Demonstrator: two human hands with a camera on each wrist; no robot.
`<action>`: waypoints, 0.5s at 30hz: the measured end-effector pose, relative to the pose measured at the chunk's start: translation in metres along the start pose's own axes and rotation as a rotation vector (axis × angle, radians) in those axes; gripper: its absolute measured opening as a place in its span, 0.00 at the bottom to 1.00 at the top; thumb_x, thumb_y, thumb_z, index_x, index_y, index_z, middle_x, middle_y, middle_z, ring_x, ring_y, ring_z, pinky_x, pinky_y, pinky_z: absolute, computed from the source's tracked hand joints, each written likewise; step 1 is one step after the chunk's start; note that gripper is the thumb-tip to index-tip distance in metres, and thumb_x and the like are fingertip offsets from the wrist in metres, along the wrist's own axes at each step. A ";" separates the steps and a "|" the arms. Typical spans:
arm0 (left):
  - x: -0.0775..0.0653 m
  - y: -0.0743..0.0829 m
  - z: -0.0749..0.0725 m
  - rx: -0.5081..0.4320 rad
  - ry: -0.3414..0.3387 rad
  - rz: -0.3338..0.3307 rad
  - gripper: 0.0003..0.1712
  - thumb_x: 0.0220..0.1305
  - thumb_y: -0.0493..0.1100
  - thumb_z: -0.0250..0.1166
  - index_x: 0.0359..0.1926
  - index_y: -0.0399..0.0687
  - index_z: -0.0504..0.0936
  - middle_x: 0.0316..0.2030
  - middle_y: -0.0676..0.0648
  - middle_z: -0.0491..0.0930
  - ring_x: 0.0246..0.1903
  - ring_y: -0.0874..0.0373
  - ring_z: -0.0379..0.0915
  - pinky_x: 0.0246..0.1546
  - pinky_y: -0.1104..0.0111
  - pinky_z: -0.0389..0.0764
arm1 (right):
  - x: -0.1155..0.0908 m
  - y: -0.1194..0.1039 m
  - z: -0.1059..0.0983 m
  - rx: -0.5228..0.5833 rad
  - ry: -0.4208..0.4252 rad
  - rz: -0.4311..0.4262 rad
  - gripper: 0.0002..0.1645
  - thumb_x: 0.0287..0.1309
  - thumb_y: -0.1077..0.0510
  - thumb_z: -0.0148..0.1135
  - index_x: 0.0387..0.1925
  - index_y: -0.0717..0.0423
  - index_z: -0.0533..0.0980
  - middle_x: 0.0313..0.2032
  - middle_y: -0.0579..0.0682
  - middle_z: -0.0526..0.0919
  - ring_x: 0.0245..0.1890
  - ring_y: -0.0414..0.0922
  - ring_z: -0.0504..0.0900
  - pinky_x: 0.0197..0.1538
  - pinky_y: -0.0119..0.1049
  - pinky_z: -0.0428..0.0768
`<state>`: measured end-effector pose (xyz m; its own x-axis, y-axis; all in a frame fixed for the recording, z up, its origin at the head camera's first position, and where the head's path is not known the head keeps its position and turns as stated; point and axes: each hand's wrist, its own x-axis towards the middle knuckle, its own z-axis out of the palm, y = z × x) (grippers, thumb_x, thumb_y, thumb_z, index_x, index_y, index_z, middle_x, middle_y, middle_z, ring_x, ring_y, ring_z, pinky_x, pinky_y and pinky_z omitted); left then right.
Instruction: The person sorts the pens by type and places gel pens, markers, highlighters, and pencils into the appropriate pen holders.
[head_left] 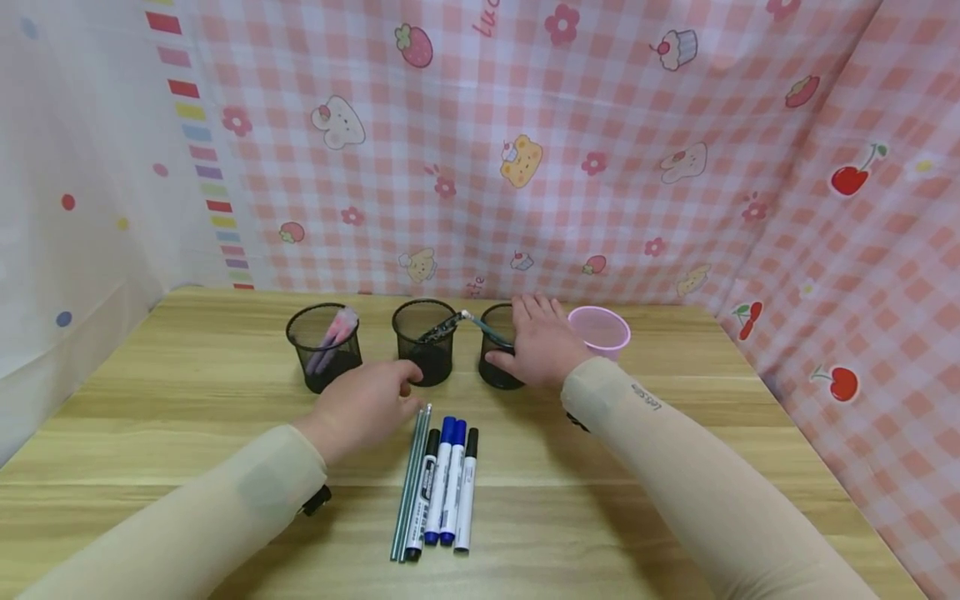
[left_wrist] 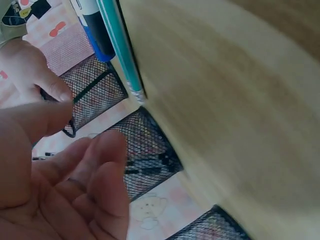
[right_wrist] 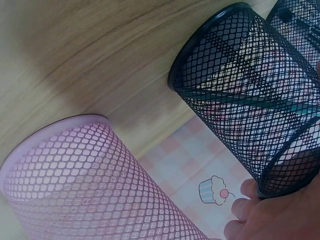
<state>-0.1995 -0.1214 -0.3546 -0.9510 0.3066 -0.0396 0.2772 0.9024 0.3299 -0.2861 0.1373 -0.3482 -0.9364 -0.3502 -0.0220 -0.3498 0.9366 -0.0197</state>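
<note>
My right hand is at a black mesh pen holder, its thumb on the near side and its fingers over the far rim, holding it. One green pencil leans inside that holder. My left hand hovers before the second black mesh pen holder, fingers loosely curled, nothing in them. Dark patterned pens lean in this second holder. Just right of the left hand, two green pencils lie beside several white markers with blue or black caps.
At the left stands another black mesh holder with pink and purple pens. A pink mesh holder stands to the right of my right hand. Behind the wooden table hangs a pink checked cloth.
</note>
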 end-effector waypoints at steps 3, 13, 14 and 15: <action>0.000 -0.004 0.002 0.039 -0.073 0.001 0.27 0.75 0.54 0.64 0.68 0.47 0.79 0.57 0.45 0.87 0.56 0.48 0.84 0.60 0.49 0.83 | 0.000 0.001 0.000 -0.001 0.000 0.001 0.64 0.70 0.24 0.53 0.83 0.65 0.46 0.83 0.63 0.51 0.85 0.61 0.45 0.85 0.56 0.43; 0.001 -0.008 0.013 0.102 -0.199 0.036 0.32 0.74 0.55 0.65 0.71 0.42 0.76 0.63 0.39 0.83 0.63 0.41 0.80 0.65 0.46 0.79 | -0.001 0.000 -0.001 -0.010 -0.002 -0.003 0.64 0.70 0.24 0.53 0.83 0.65 0.47 0.83 0.63 0.51 0.85 0.62 0.45 0.85 0.57 0.44; 0.001 -0.008 0.013 0.105 -0.200 0.040 0.32 0.74 0.55 0.65 0.70 0.42 0.76 0.62 0.39 0.84 0.62 0.41 0.81 0.65 0.46 0.80 | -0.001 0.000 -0.001 -0.012 -0.003 -0.004 0.64 0.70 0.24 0.53 0.83 0.65 0.46 0.83 0.63 0.51 0.85 0.62 0.45 0.85 0.57 0.44; 0.001 -0.008 0.014 0.107 -0.200 0.042 0.32 0.74 0.55 0.65 0.70 0.42 0.76 0.61 0.40 0.84 0.62 0.41 0.81 0.65 0.46 0.80 | -0.001 0.000 -0.001 -0.013 -0.003 -0.006 0.64 0.70 0.24 0.53 0.83 0.65 0.46 0.83 0.63 0.51 0.85 0.62 0.45 0.85 0.57 0.43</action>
<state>-0.2007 -0.1239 -0.3704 -0.8952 0.3886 -0.2181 0.3388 0.9114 0.2334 -0.2857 0.1378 -0.3474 -0.9343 -0.3556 -0.0250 -0.3555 0.9347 -0.0067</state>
